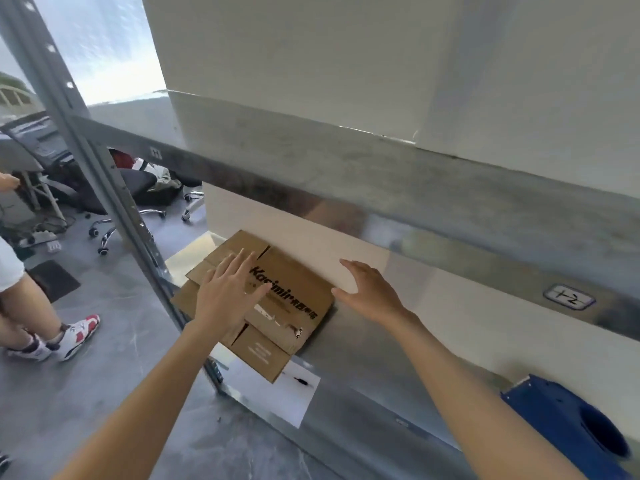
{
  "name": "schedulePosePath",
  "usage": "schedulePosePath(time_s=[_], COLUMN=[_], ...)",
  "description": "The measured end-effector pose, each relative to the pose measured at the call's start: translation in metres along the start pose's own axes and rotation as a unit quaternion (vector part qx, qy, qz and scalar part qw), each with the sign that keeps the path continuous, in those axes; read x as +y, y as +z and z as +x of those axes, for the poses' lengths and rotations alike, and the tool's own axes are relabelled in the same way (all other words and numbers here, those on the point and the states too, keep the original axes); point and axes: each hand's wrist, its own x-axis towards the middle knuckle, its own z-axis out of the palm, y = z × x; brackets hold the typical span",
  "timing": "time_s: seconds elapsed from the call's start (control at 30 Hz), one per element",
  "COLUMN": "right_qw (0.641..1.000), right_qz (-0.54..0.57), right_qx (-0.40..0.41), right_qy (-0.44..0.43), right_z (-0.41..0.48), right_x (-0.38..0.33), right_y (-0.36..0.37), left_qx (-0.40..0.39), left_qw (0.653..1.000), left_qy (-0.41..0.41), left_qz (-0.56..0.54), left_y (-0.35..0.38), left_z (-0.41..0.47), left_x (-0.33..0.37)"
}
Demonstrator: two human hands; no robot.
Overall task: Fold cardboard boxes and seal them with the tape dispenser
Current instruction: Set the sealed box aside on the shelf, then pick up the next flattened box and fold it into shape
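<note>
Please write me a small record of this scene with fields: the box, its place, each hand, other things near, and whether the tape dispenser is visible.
box: flattened cardboard box, printed, not yet folded
place: on the metal shelf, partly over a white paper sheet
left hand: open, fingers straight, over the box; contact unclear
right hand: open, at the box's right edge, holding nothing
nearby: blue object at lower right; another person's shoes on the floor at left
tape dispenser: not visible

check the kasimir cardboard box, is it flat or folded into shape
Flat: the cardboard box lies collapsed on the metal shelf, flaps spread at both ends, not yet formed.
</note>
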Motion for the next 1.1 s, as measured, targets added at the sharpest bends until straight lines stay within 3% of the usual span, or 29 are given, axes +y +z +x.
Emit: schedulePosePath(time_s=[0.37,0.63,0.9,1.1], right_qw=[0.975,0.927,0.903,0.904], right_qz=[0.03,0.095,0.181,0.159], right_qx=[0.046,0.046,0.113,0.2], right_qy=[0.216,0.36,0.373,0.342], right_z=[0.033,0.031,0.04,0.036], right_x=[-0.061,-0.073,-0.078,-0.09], right_y=[0.08,0.141,0.16,0.146], left_qx=[-0.065,-0.133,-0.168,-0.181], left_qw=[0.991,0.981,0.961,0.948], left_qy=[0.095,0.074,0.032,0.006], left_qz=[-0.062,-0.122,-0.219,-0.26], left_y=[0.006,0.05,0.065,0.046], left_z=[0.09,0.122,0.131,0.126], left_x=[-0.116,-0.157,-0.161,-0.156])
